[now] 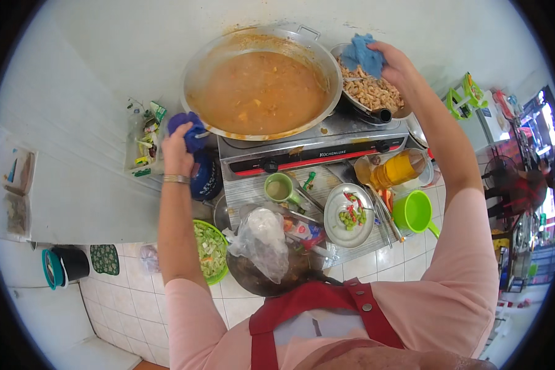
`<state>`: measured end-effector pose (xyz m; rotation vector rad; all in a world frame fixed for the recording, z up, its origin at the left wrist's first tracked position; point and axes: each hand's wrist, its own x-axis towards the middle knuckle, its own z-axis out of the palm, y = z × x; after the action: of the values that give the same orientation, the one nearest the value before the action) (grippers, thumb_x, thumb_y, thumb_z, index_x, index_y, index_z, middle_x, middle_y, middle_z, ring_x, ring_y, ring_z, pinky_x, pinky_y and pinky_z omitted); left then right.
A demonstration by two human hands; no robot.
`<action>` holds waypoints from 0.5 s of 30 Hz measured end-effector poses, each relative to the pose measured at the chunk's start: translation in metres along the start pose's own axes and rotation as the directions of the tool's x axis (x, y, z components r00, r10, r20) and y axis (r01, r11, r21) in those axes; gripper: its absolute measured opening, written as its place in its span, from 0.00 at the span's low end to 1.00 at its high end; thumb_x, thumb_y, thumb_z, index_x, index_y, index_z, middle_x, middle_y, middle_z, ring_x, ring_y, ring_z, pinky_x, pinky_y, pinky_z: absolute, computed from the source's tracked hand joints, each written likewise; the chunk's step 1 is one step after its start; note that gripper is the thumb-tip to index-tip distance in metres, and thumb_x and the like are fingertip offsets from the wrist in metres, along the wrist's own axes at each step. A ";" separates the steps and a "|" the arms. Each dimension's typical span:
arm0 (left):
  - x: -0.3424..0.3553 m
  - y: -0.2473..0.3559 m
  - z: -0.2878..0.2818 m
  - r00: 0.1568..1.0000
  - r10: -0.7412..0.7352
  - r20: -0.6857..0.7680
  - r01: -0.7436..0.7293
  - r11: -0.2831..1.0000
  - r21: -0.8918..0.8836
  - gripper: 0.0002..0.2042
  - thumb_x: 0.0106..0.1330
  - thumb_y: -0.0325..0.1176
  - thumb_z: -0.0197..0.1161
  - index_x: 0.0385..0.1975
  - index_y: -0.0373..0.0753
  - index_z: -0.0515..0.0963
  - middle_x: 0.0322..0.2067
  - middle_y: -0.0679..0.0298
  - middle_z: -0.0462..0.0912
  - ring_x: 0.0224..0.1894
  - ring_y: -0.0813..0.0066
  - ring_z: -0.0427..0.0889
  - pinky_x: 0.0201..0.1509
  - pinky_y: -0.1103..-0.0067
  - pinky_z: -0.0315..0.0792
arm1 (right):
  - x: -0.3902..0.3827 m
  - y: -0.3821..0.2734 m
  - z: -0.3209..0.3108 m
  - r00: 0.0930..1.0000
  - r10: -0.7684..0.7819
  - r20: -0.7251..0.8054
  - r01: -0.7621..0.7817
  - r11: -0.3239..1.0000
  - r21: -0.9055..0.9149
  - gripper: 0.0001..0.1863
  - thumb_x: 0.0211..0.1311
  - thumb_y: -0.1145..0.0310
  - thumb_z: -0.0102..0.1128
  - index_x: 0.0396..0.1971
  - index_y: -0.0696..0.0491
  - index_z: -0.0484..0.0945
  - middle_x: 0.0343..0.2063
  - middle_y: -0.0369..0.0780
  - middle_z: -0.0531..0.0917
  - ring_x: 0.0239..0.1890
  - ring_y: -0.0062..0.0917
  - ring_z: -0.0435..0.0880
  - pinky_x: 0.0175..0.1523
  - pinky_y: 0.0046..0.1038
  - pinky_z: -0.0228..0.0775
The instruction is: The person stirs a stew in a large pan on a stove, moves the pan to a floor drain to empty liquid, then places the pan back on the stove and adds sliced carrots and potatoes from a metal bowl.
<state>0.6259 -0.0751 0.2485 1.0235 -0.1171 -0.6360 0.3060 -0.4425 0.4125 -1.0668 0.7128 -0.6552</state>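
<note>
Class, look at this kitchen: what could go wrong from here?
1. The wide pot holds plenty of soup, so a knock might spill some onto the stove.
2. The blue cloth in the right hand hangs over the meat pieces and could brush them.
3. The left hand holds a purple cloth by the pot's rim; if that slipped, skin might touch possibly hot metal.
</note>
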 end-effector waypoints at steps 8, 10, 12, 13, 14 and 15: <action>0.052 0.050 -0.023 0.998 -0.048 -0.049 0.055 0.986 0.157 0.10 0.55 0.21 0.62 0.37 0.31 0.75 0.33 0.59 0.81 0.29 0.66 0.83 0.30 0.71 0.80 | 0.140 0.004 0.024 0.910 -0.354 -0.214 0.309 0.926 -0.215 0.16 0.57 0.75 0.53 0.44 0.67 0.72 0.40 0.50 0.80 0.43 0.39 0.81 0.44 0.36 0.77; 0.070 0.054 -0.039 0.998 -0.048 -0.044 0.053 0.989 0.139 0.10 0.55 0.21 0.63 0.37 0.31 0.75 0.32 0.59 0.81 0.30 0.67 0.83 0.30 0.71 0.80 | 0.166 0.023 0.028 0.749 -0.566 -0.343 0.157 0.656 -0.738 0.15 0.52 0.74 0.58 0.40 0.64 0.74 0.32 0.45 0.80 0.30 0.29 0.79 0.35 0.31 0.74; 0.081 0.055 -0.037 0.998 -0.056 -0.020 0.058 0.991 0.122 0.10 0.54 0.21 0.63 0.37 0.31 0.75 0.32 0.60 0.81 0.30 0.67 0.83 0.29 0.72 0.79 | 0.190 0.041 0.011 0.781 -0.521 -0.344 0.061 0.612 -0.788 0.15 0.51 0.73 0.59 0.39 0.64 0.75 0.30 0.44 0.80 0.29 0.28 0.79 0.33 0.31 0.72; 0.086 0.051 -0.025 0.997 -0.081 0.015 0.078 0.986 0.147 0.09 0.54 0.20 0.63 0.36 0.31 0.75 0.32 0.60 0.81 0.31 0.68 0.83 0.29 0.73 0.79 | 0.202 0.048 -0.014 0.799 -0.479 -0.364 -0.045 0.556 -0.830 0.15 0.50 0.72 0.60 0.38 0.63 0.75 0.28 0.43 0.79 0.28 0.28 0.78 0.32 0.31 0.70; 0.094 0.044 -0.001 0.990 -0.116 0.080 0.101 0.980 0.170 0.09 0.54 0.20 0.64 0.35 0.31 0.76 0.31 0.60 0.81 0.31 0.69 0.82 0.30 0.73 0.78 | 0.212 0.038 -0.064 0.849 -0.389 -0.357 -0.096 0.551 -0.829 0.21 0.47 0.70 0.58 0.42 0.65 0.75 0.39 0.51 0.81 0.41 0.39 0.82 0.41 0.37 0.75; 0.094 0.047 -0.009 0.993 -0.107 0.051 0.097 0.981 0.169 0.09 0.54 0.20 0.64 0.35 0.31 0.76 0.31 0.60 0.81 0.31 0.69 0.82 0.30 0.73 0.78 | 0.215 0.051 -0.045 0.865 -0.373 -0.336 -0.087 0.549 -0.831 0.21 0.47 0.70 0.58 0.42 0.65 0.75 0.39 0.51 0.81 0.41 0.39 0.82 0.41 0.37 0.75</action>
<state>0.7263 -0.1027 0.2642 1.1775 -0.1734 -0.7602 0.4075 -0.6147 0.3090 -1.9043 1.4841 -0.7551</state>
